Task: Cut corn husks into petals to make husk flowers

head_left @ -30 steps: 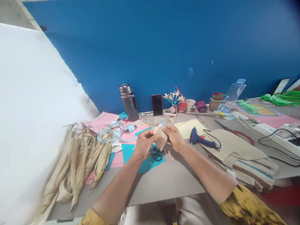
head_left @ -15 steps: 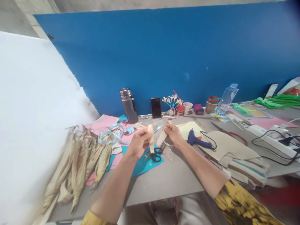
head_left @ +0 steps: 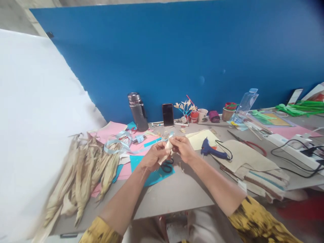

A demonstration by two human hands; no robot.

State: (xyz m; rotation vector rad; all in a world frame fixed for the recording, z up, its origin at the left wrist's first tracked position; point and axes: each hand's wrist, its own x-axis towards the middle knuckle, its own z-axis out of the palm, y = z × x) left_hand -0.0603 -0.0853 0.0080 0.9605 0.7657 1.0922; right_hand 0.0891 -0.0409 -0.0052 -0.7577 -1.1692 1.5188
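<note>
My left hand (head_left: 155, 156) and my right hand (head_left: 182, 147) meet above the table, fingertips closed on pale corn husk strips (head_left: 166, 152). The strips lie together between the fingers, so I cannot tell one from the other. Just below the hands, black-handled scissors (head_left: 167, 166) rest on a blue paper sheet (head_left: 152, 179), their blades hidden. A bundle of dried corn husks (head_left: 83, 172) lies to the left. Right of my right hand are a blue glue gun (head_left: 214, 150) and a pale yellow sheet (head_left: 199, 137).
Along the back stand a grey thermos (head_left: 138, 113), a phone (head_left: 167, 114), husk flowers (head_left: 186, 107), a paper cup (head_left: 202, 115) and a plastic bottle (head_left: 244, 106). Long red-handled pliers or shears (head_left: 253, 145), folded cloth (head_left: 253, 168) and a power strip (head_left: 295, 150) lie to the right.
My hands, apart before with a husk strip in each, have come together. The right hand moved left, bringing its strip against the one in the left.
</note>
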